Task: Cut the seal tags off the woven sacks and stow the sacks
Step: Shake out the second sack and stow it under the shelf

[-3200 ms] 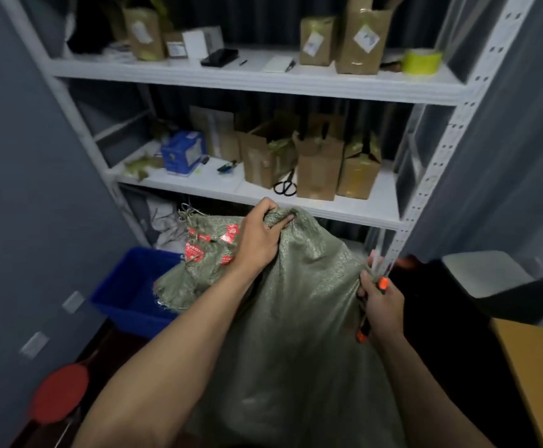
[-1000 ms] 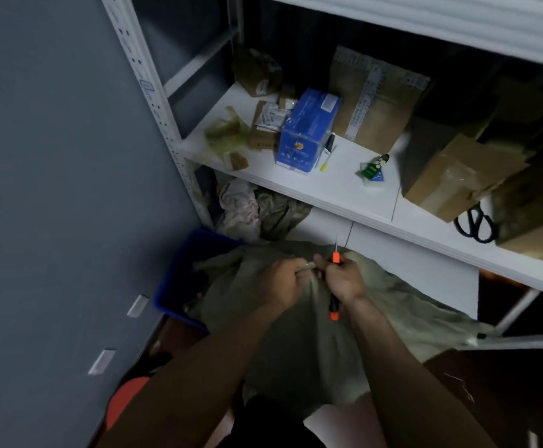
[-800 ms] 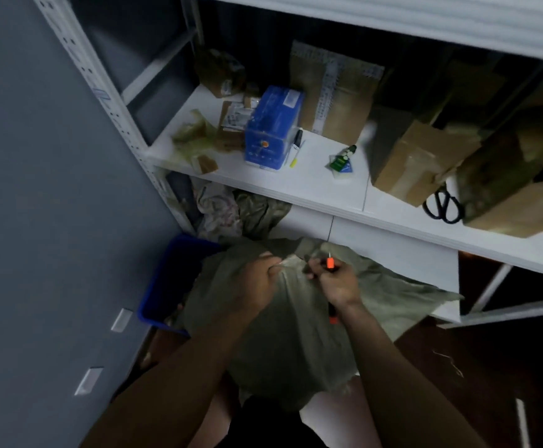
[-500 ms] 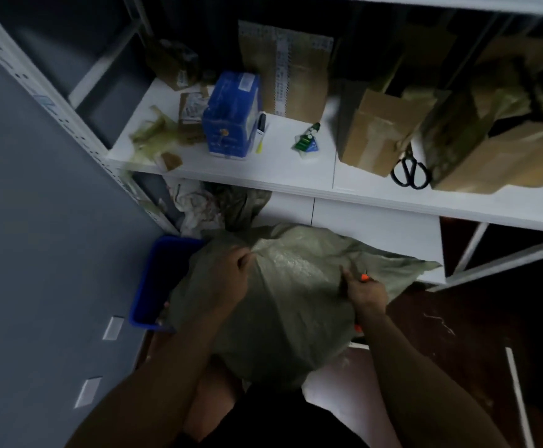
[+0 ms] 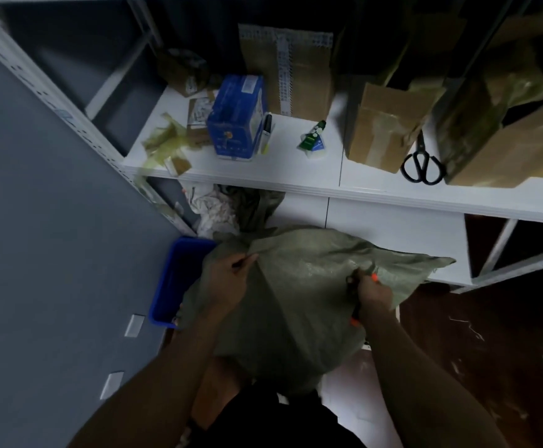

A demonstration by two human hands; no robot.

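Observation:
A green woven sack [image 5: 299, 295] lies spread low in front of me, its far end resting on the bottom shelf board [image 5: 393, 227]. My left hand [image 5: 228, 282] grips the sack's left edge over the blue bin [image 5: 173, 282]. My right hand [image 5: 372, 294] pinches the sack's right side while also holding an orange-and-black cutter [image 5: 357, 313]. More crumpled sacks [image 5: 231, 208] are stuffed under the shelf behind. No seal tag shows on this sack.
The white shelf [image 5: 296, 182] above carries a blue box [image 5: 236, 118], cardboard boxes [image 5: 383, 124], black scissors [image 5: 422, 163] and a small green bottle [image 5: 312, 140]. A grey wall [image 5: 53, 253] closes the left. Dark floor [image 5: 473, 334] lies to the right.
I have bent down from standing to the bottom shelf. My hands, close together on the sack a second ago, have spread apart to its left and right sides.

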